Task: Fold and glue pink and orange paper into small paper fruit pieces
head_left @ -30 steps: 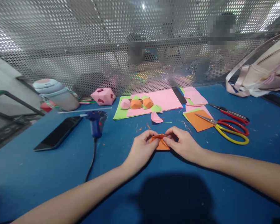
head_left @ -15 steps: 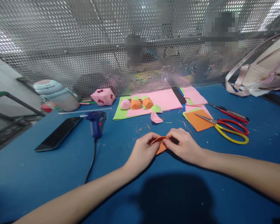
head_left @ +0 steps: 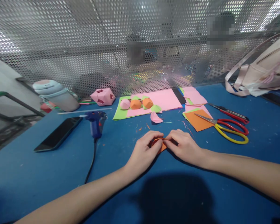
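A small folded piece of orange paper (head_left: 162, 147) is pinched between my two hands, just above the blue table. My left hand (head_left: 146, 148) is closed on its left side, thumb along the near face and fingers behind. At the right corner, the thumb and fingertips of my right hand (head_left: 182, 144) grip the same paper. Fingers cover much of it, so its full shape is hidden. Beyond my hands lie a folded pink paper piece (head_left: 156, 117) and thin paper scraps. Folded pink and orange paper shapes (head_left: 135, 104) sit on pink and green sheets (head_left: 166, 99).
On the left are a blue glue gun (head_left: 96, 124) with its cord, a phone (head_left: 58, 134), a bottle (head_left: 58, 95) and a pink paper polyhedron (head_left: 103, 96). Scissors (head_left: 233, 130), a utility knife (head_left: 234, 114) and orange squares (head_left: 198, 120) lie right. A perforated metal screen (head_left: 98, 59) stands behind.
My left fingers have slid further right over the top of the orange paper, and less of it shows now. My right hand has barely moved.
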Available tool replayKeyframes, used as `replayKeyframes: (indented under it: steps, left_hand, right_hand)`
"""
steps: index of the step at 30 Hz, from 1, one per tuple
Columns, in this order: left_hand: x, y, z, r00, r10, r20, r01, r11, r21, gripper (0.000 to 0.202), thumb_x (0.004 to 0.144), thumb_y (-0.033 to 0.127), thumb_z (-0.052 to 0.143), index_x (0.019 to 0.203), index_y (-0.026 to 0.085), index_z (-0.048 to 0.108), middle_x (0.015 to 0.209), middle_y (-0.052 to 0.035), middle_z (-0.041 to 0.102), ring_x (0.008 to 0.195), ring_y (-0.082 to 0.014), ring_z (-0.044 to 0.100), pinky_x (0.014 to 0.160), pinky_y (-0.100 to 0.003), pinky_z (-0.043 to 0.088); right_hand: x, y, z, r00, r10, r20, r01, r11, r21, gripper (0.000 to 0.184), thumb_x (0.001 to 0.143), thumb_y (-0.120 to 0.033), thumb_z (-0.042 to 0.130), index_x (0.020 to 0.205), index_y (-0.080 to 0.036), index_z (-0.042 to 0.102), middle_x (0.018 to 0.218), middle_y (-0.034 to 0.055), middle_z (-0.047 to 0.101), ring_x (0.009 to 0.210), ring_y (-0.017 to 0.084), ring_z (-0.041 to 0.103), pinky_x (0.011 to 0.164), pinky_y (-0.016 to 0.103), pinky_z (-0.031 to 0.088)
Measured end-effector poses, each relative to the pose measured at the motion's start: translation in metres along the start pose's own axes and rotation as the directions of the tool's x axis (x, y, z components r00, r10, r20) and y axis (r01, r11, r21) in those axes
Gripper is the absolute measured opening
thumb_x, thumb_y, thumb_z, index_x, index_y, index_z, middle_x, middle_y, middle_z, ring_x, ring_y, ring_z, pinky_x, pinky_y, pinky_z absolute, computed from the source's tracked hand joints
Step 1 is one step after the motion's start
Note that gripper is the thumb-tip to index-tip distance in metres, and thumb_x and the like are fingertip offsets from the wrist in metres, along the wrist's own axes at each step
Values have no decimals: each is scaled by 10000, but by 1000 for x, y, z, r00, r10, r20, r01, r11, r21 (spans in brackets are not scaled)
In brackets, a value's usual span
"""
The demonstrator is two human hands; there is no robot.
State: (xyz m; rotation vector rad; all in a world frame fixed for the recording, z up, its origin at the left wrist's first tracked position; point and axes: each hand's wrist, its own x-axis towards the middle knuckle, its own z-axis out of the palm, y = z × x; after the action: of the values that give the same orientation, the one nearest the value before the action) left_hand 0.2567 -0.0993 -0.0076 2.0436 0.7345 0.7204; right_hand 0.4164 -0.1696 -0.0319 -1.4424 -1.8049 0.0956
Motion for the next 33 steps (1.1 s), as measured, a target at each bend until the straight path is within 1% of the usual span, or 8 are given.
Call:
replayKeyframes:
  steps: [3, 9, 14, 18, 21, 26, 30, 33]
  left_hand:
    - [-1, 0, -1, 999, 26, 27, -26, 1000, -9, 233, 877, 259, 479, 970, 183, 678, 1035, -44, 682, 959, -168, 608, 877, -255, 441]
    - [1, -3, -3, 997, -81, -9, 81, 996, -35, 274, 881, 329, 484, 991, 194, 696, 1033, -31, 711, 975, -190, 625, 888, -273, 455]
    - [3, -6, -5, 983, -182, -23, 175, 970, -168, 300, 860, 369, 520, 998, 175, 702, 1047, -52, 709, 988, -213, 620, 902, -302, 445]
    - [3, -9, -4, 965, -253, 74, 263, 900, -347, 366, 849, 394, 536, 1085, 151, 674, 1136, -95, 672, 1026, -243, 606, 882, -337, 463]
    - [3, -10, -2, 948, -308, 86, 310, 824, -474, 372, 829, 382, 566, 1096, 142, 665, 1142, -107, 664, 1028, -238, 600, 868, -330, 474]
    - [2, -8, 0, 952, -268, 150, 302, 731, -612, 353, 839, 293, 532, 1135, 136, 642, 1172, -104, 642, 1073, -222, 577, 918, -327, 459]
    - [1, -8, -1, 958, -233, 166, 285, 814, -506, 415, 780, 150, 479, 1164, 181, 635, 1145, -68, 660, 1035, -210, 595, 876, -303, 473]
    - [1, -8, -3, 960, -245, 133, 278, 865, -418, 411, 774, 171, 494, 1161, 187, 632, 1124, -59, 673, 1034, -223, 599, 838, -301, 488]
  right_hand:
    - [0, 1, 0, 1000, 31, -1, -31, 999, 24, 141, 879, -179, 527, 748, -176, 580, 711, 10, 610, 678, 138, 527, 663, 272, 382]
    - [2, -3, -5, 998, 63, -15, -61, 991, 122, 117, 881, -168, 518, 820, -175, 618, 748, 14, 615, 723, 140, 553, 688, 274, 411]
    - [6, -2, -11, 986, 166, -17, -158, 960, 233, 139, 905, -212, 499, 845, -185, 622, 804, 11, 626, 762, 134, 574, 708, 263, 436]
    - [7, 4, -11, 979, 201, -23, -188, 946, 265, 189, 929, -236, 456, 871, -192, 631, 849, 12, 654, 787, 137, 595, 730, 268, 451]
    - [7, 6, -10, 981, 191, -20, -178, 942, 286, 226, 948, -250, 415, 942, -201, 635, 914, 20, 659, 840, 141, 602, 774, 276, 456]
    - [9, 3, -12, 977, 212, 14, -206, 926, 316, 205, 942, -260, 424, 957, -198, 619, 941, 22, 648, 867, 142, 592, 785, 274, 452]
    - [9, 1, -12, 978, 210, 15, -205, 935, 288, 150, 916, -220, 462, 913, -187, 608, 862, 15, 636, 796, 138, 577, 726, 261, 445]
    - [9, 2, -11, 983, 183, 23, -182, 947, 263, 172, 922, -189, 435, 908, -186, 607, 868, 21, 631, 807, 139, 571, 737, 266, 441]
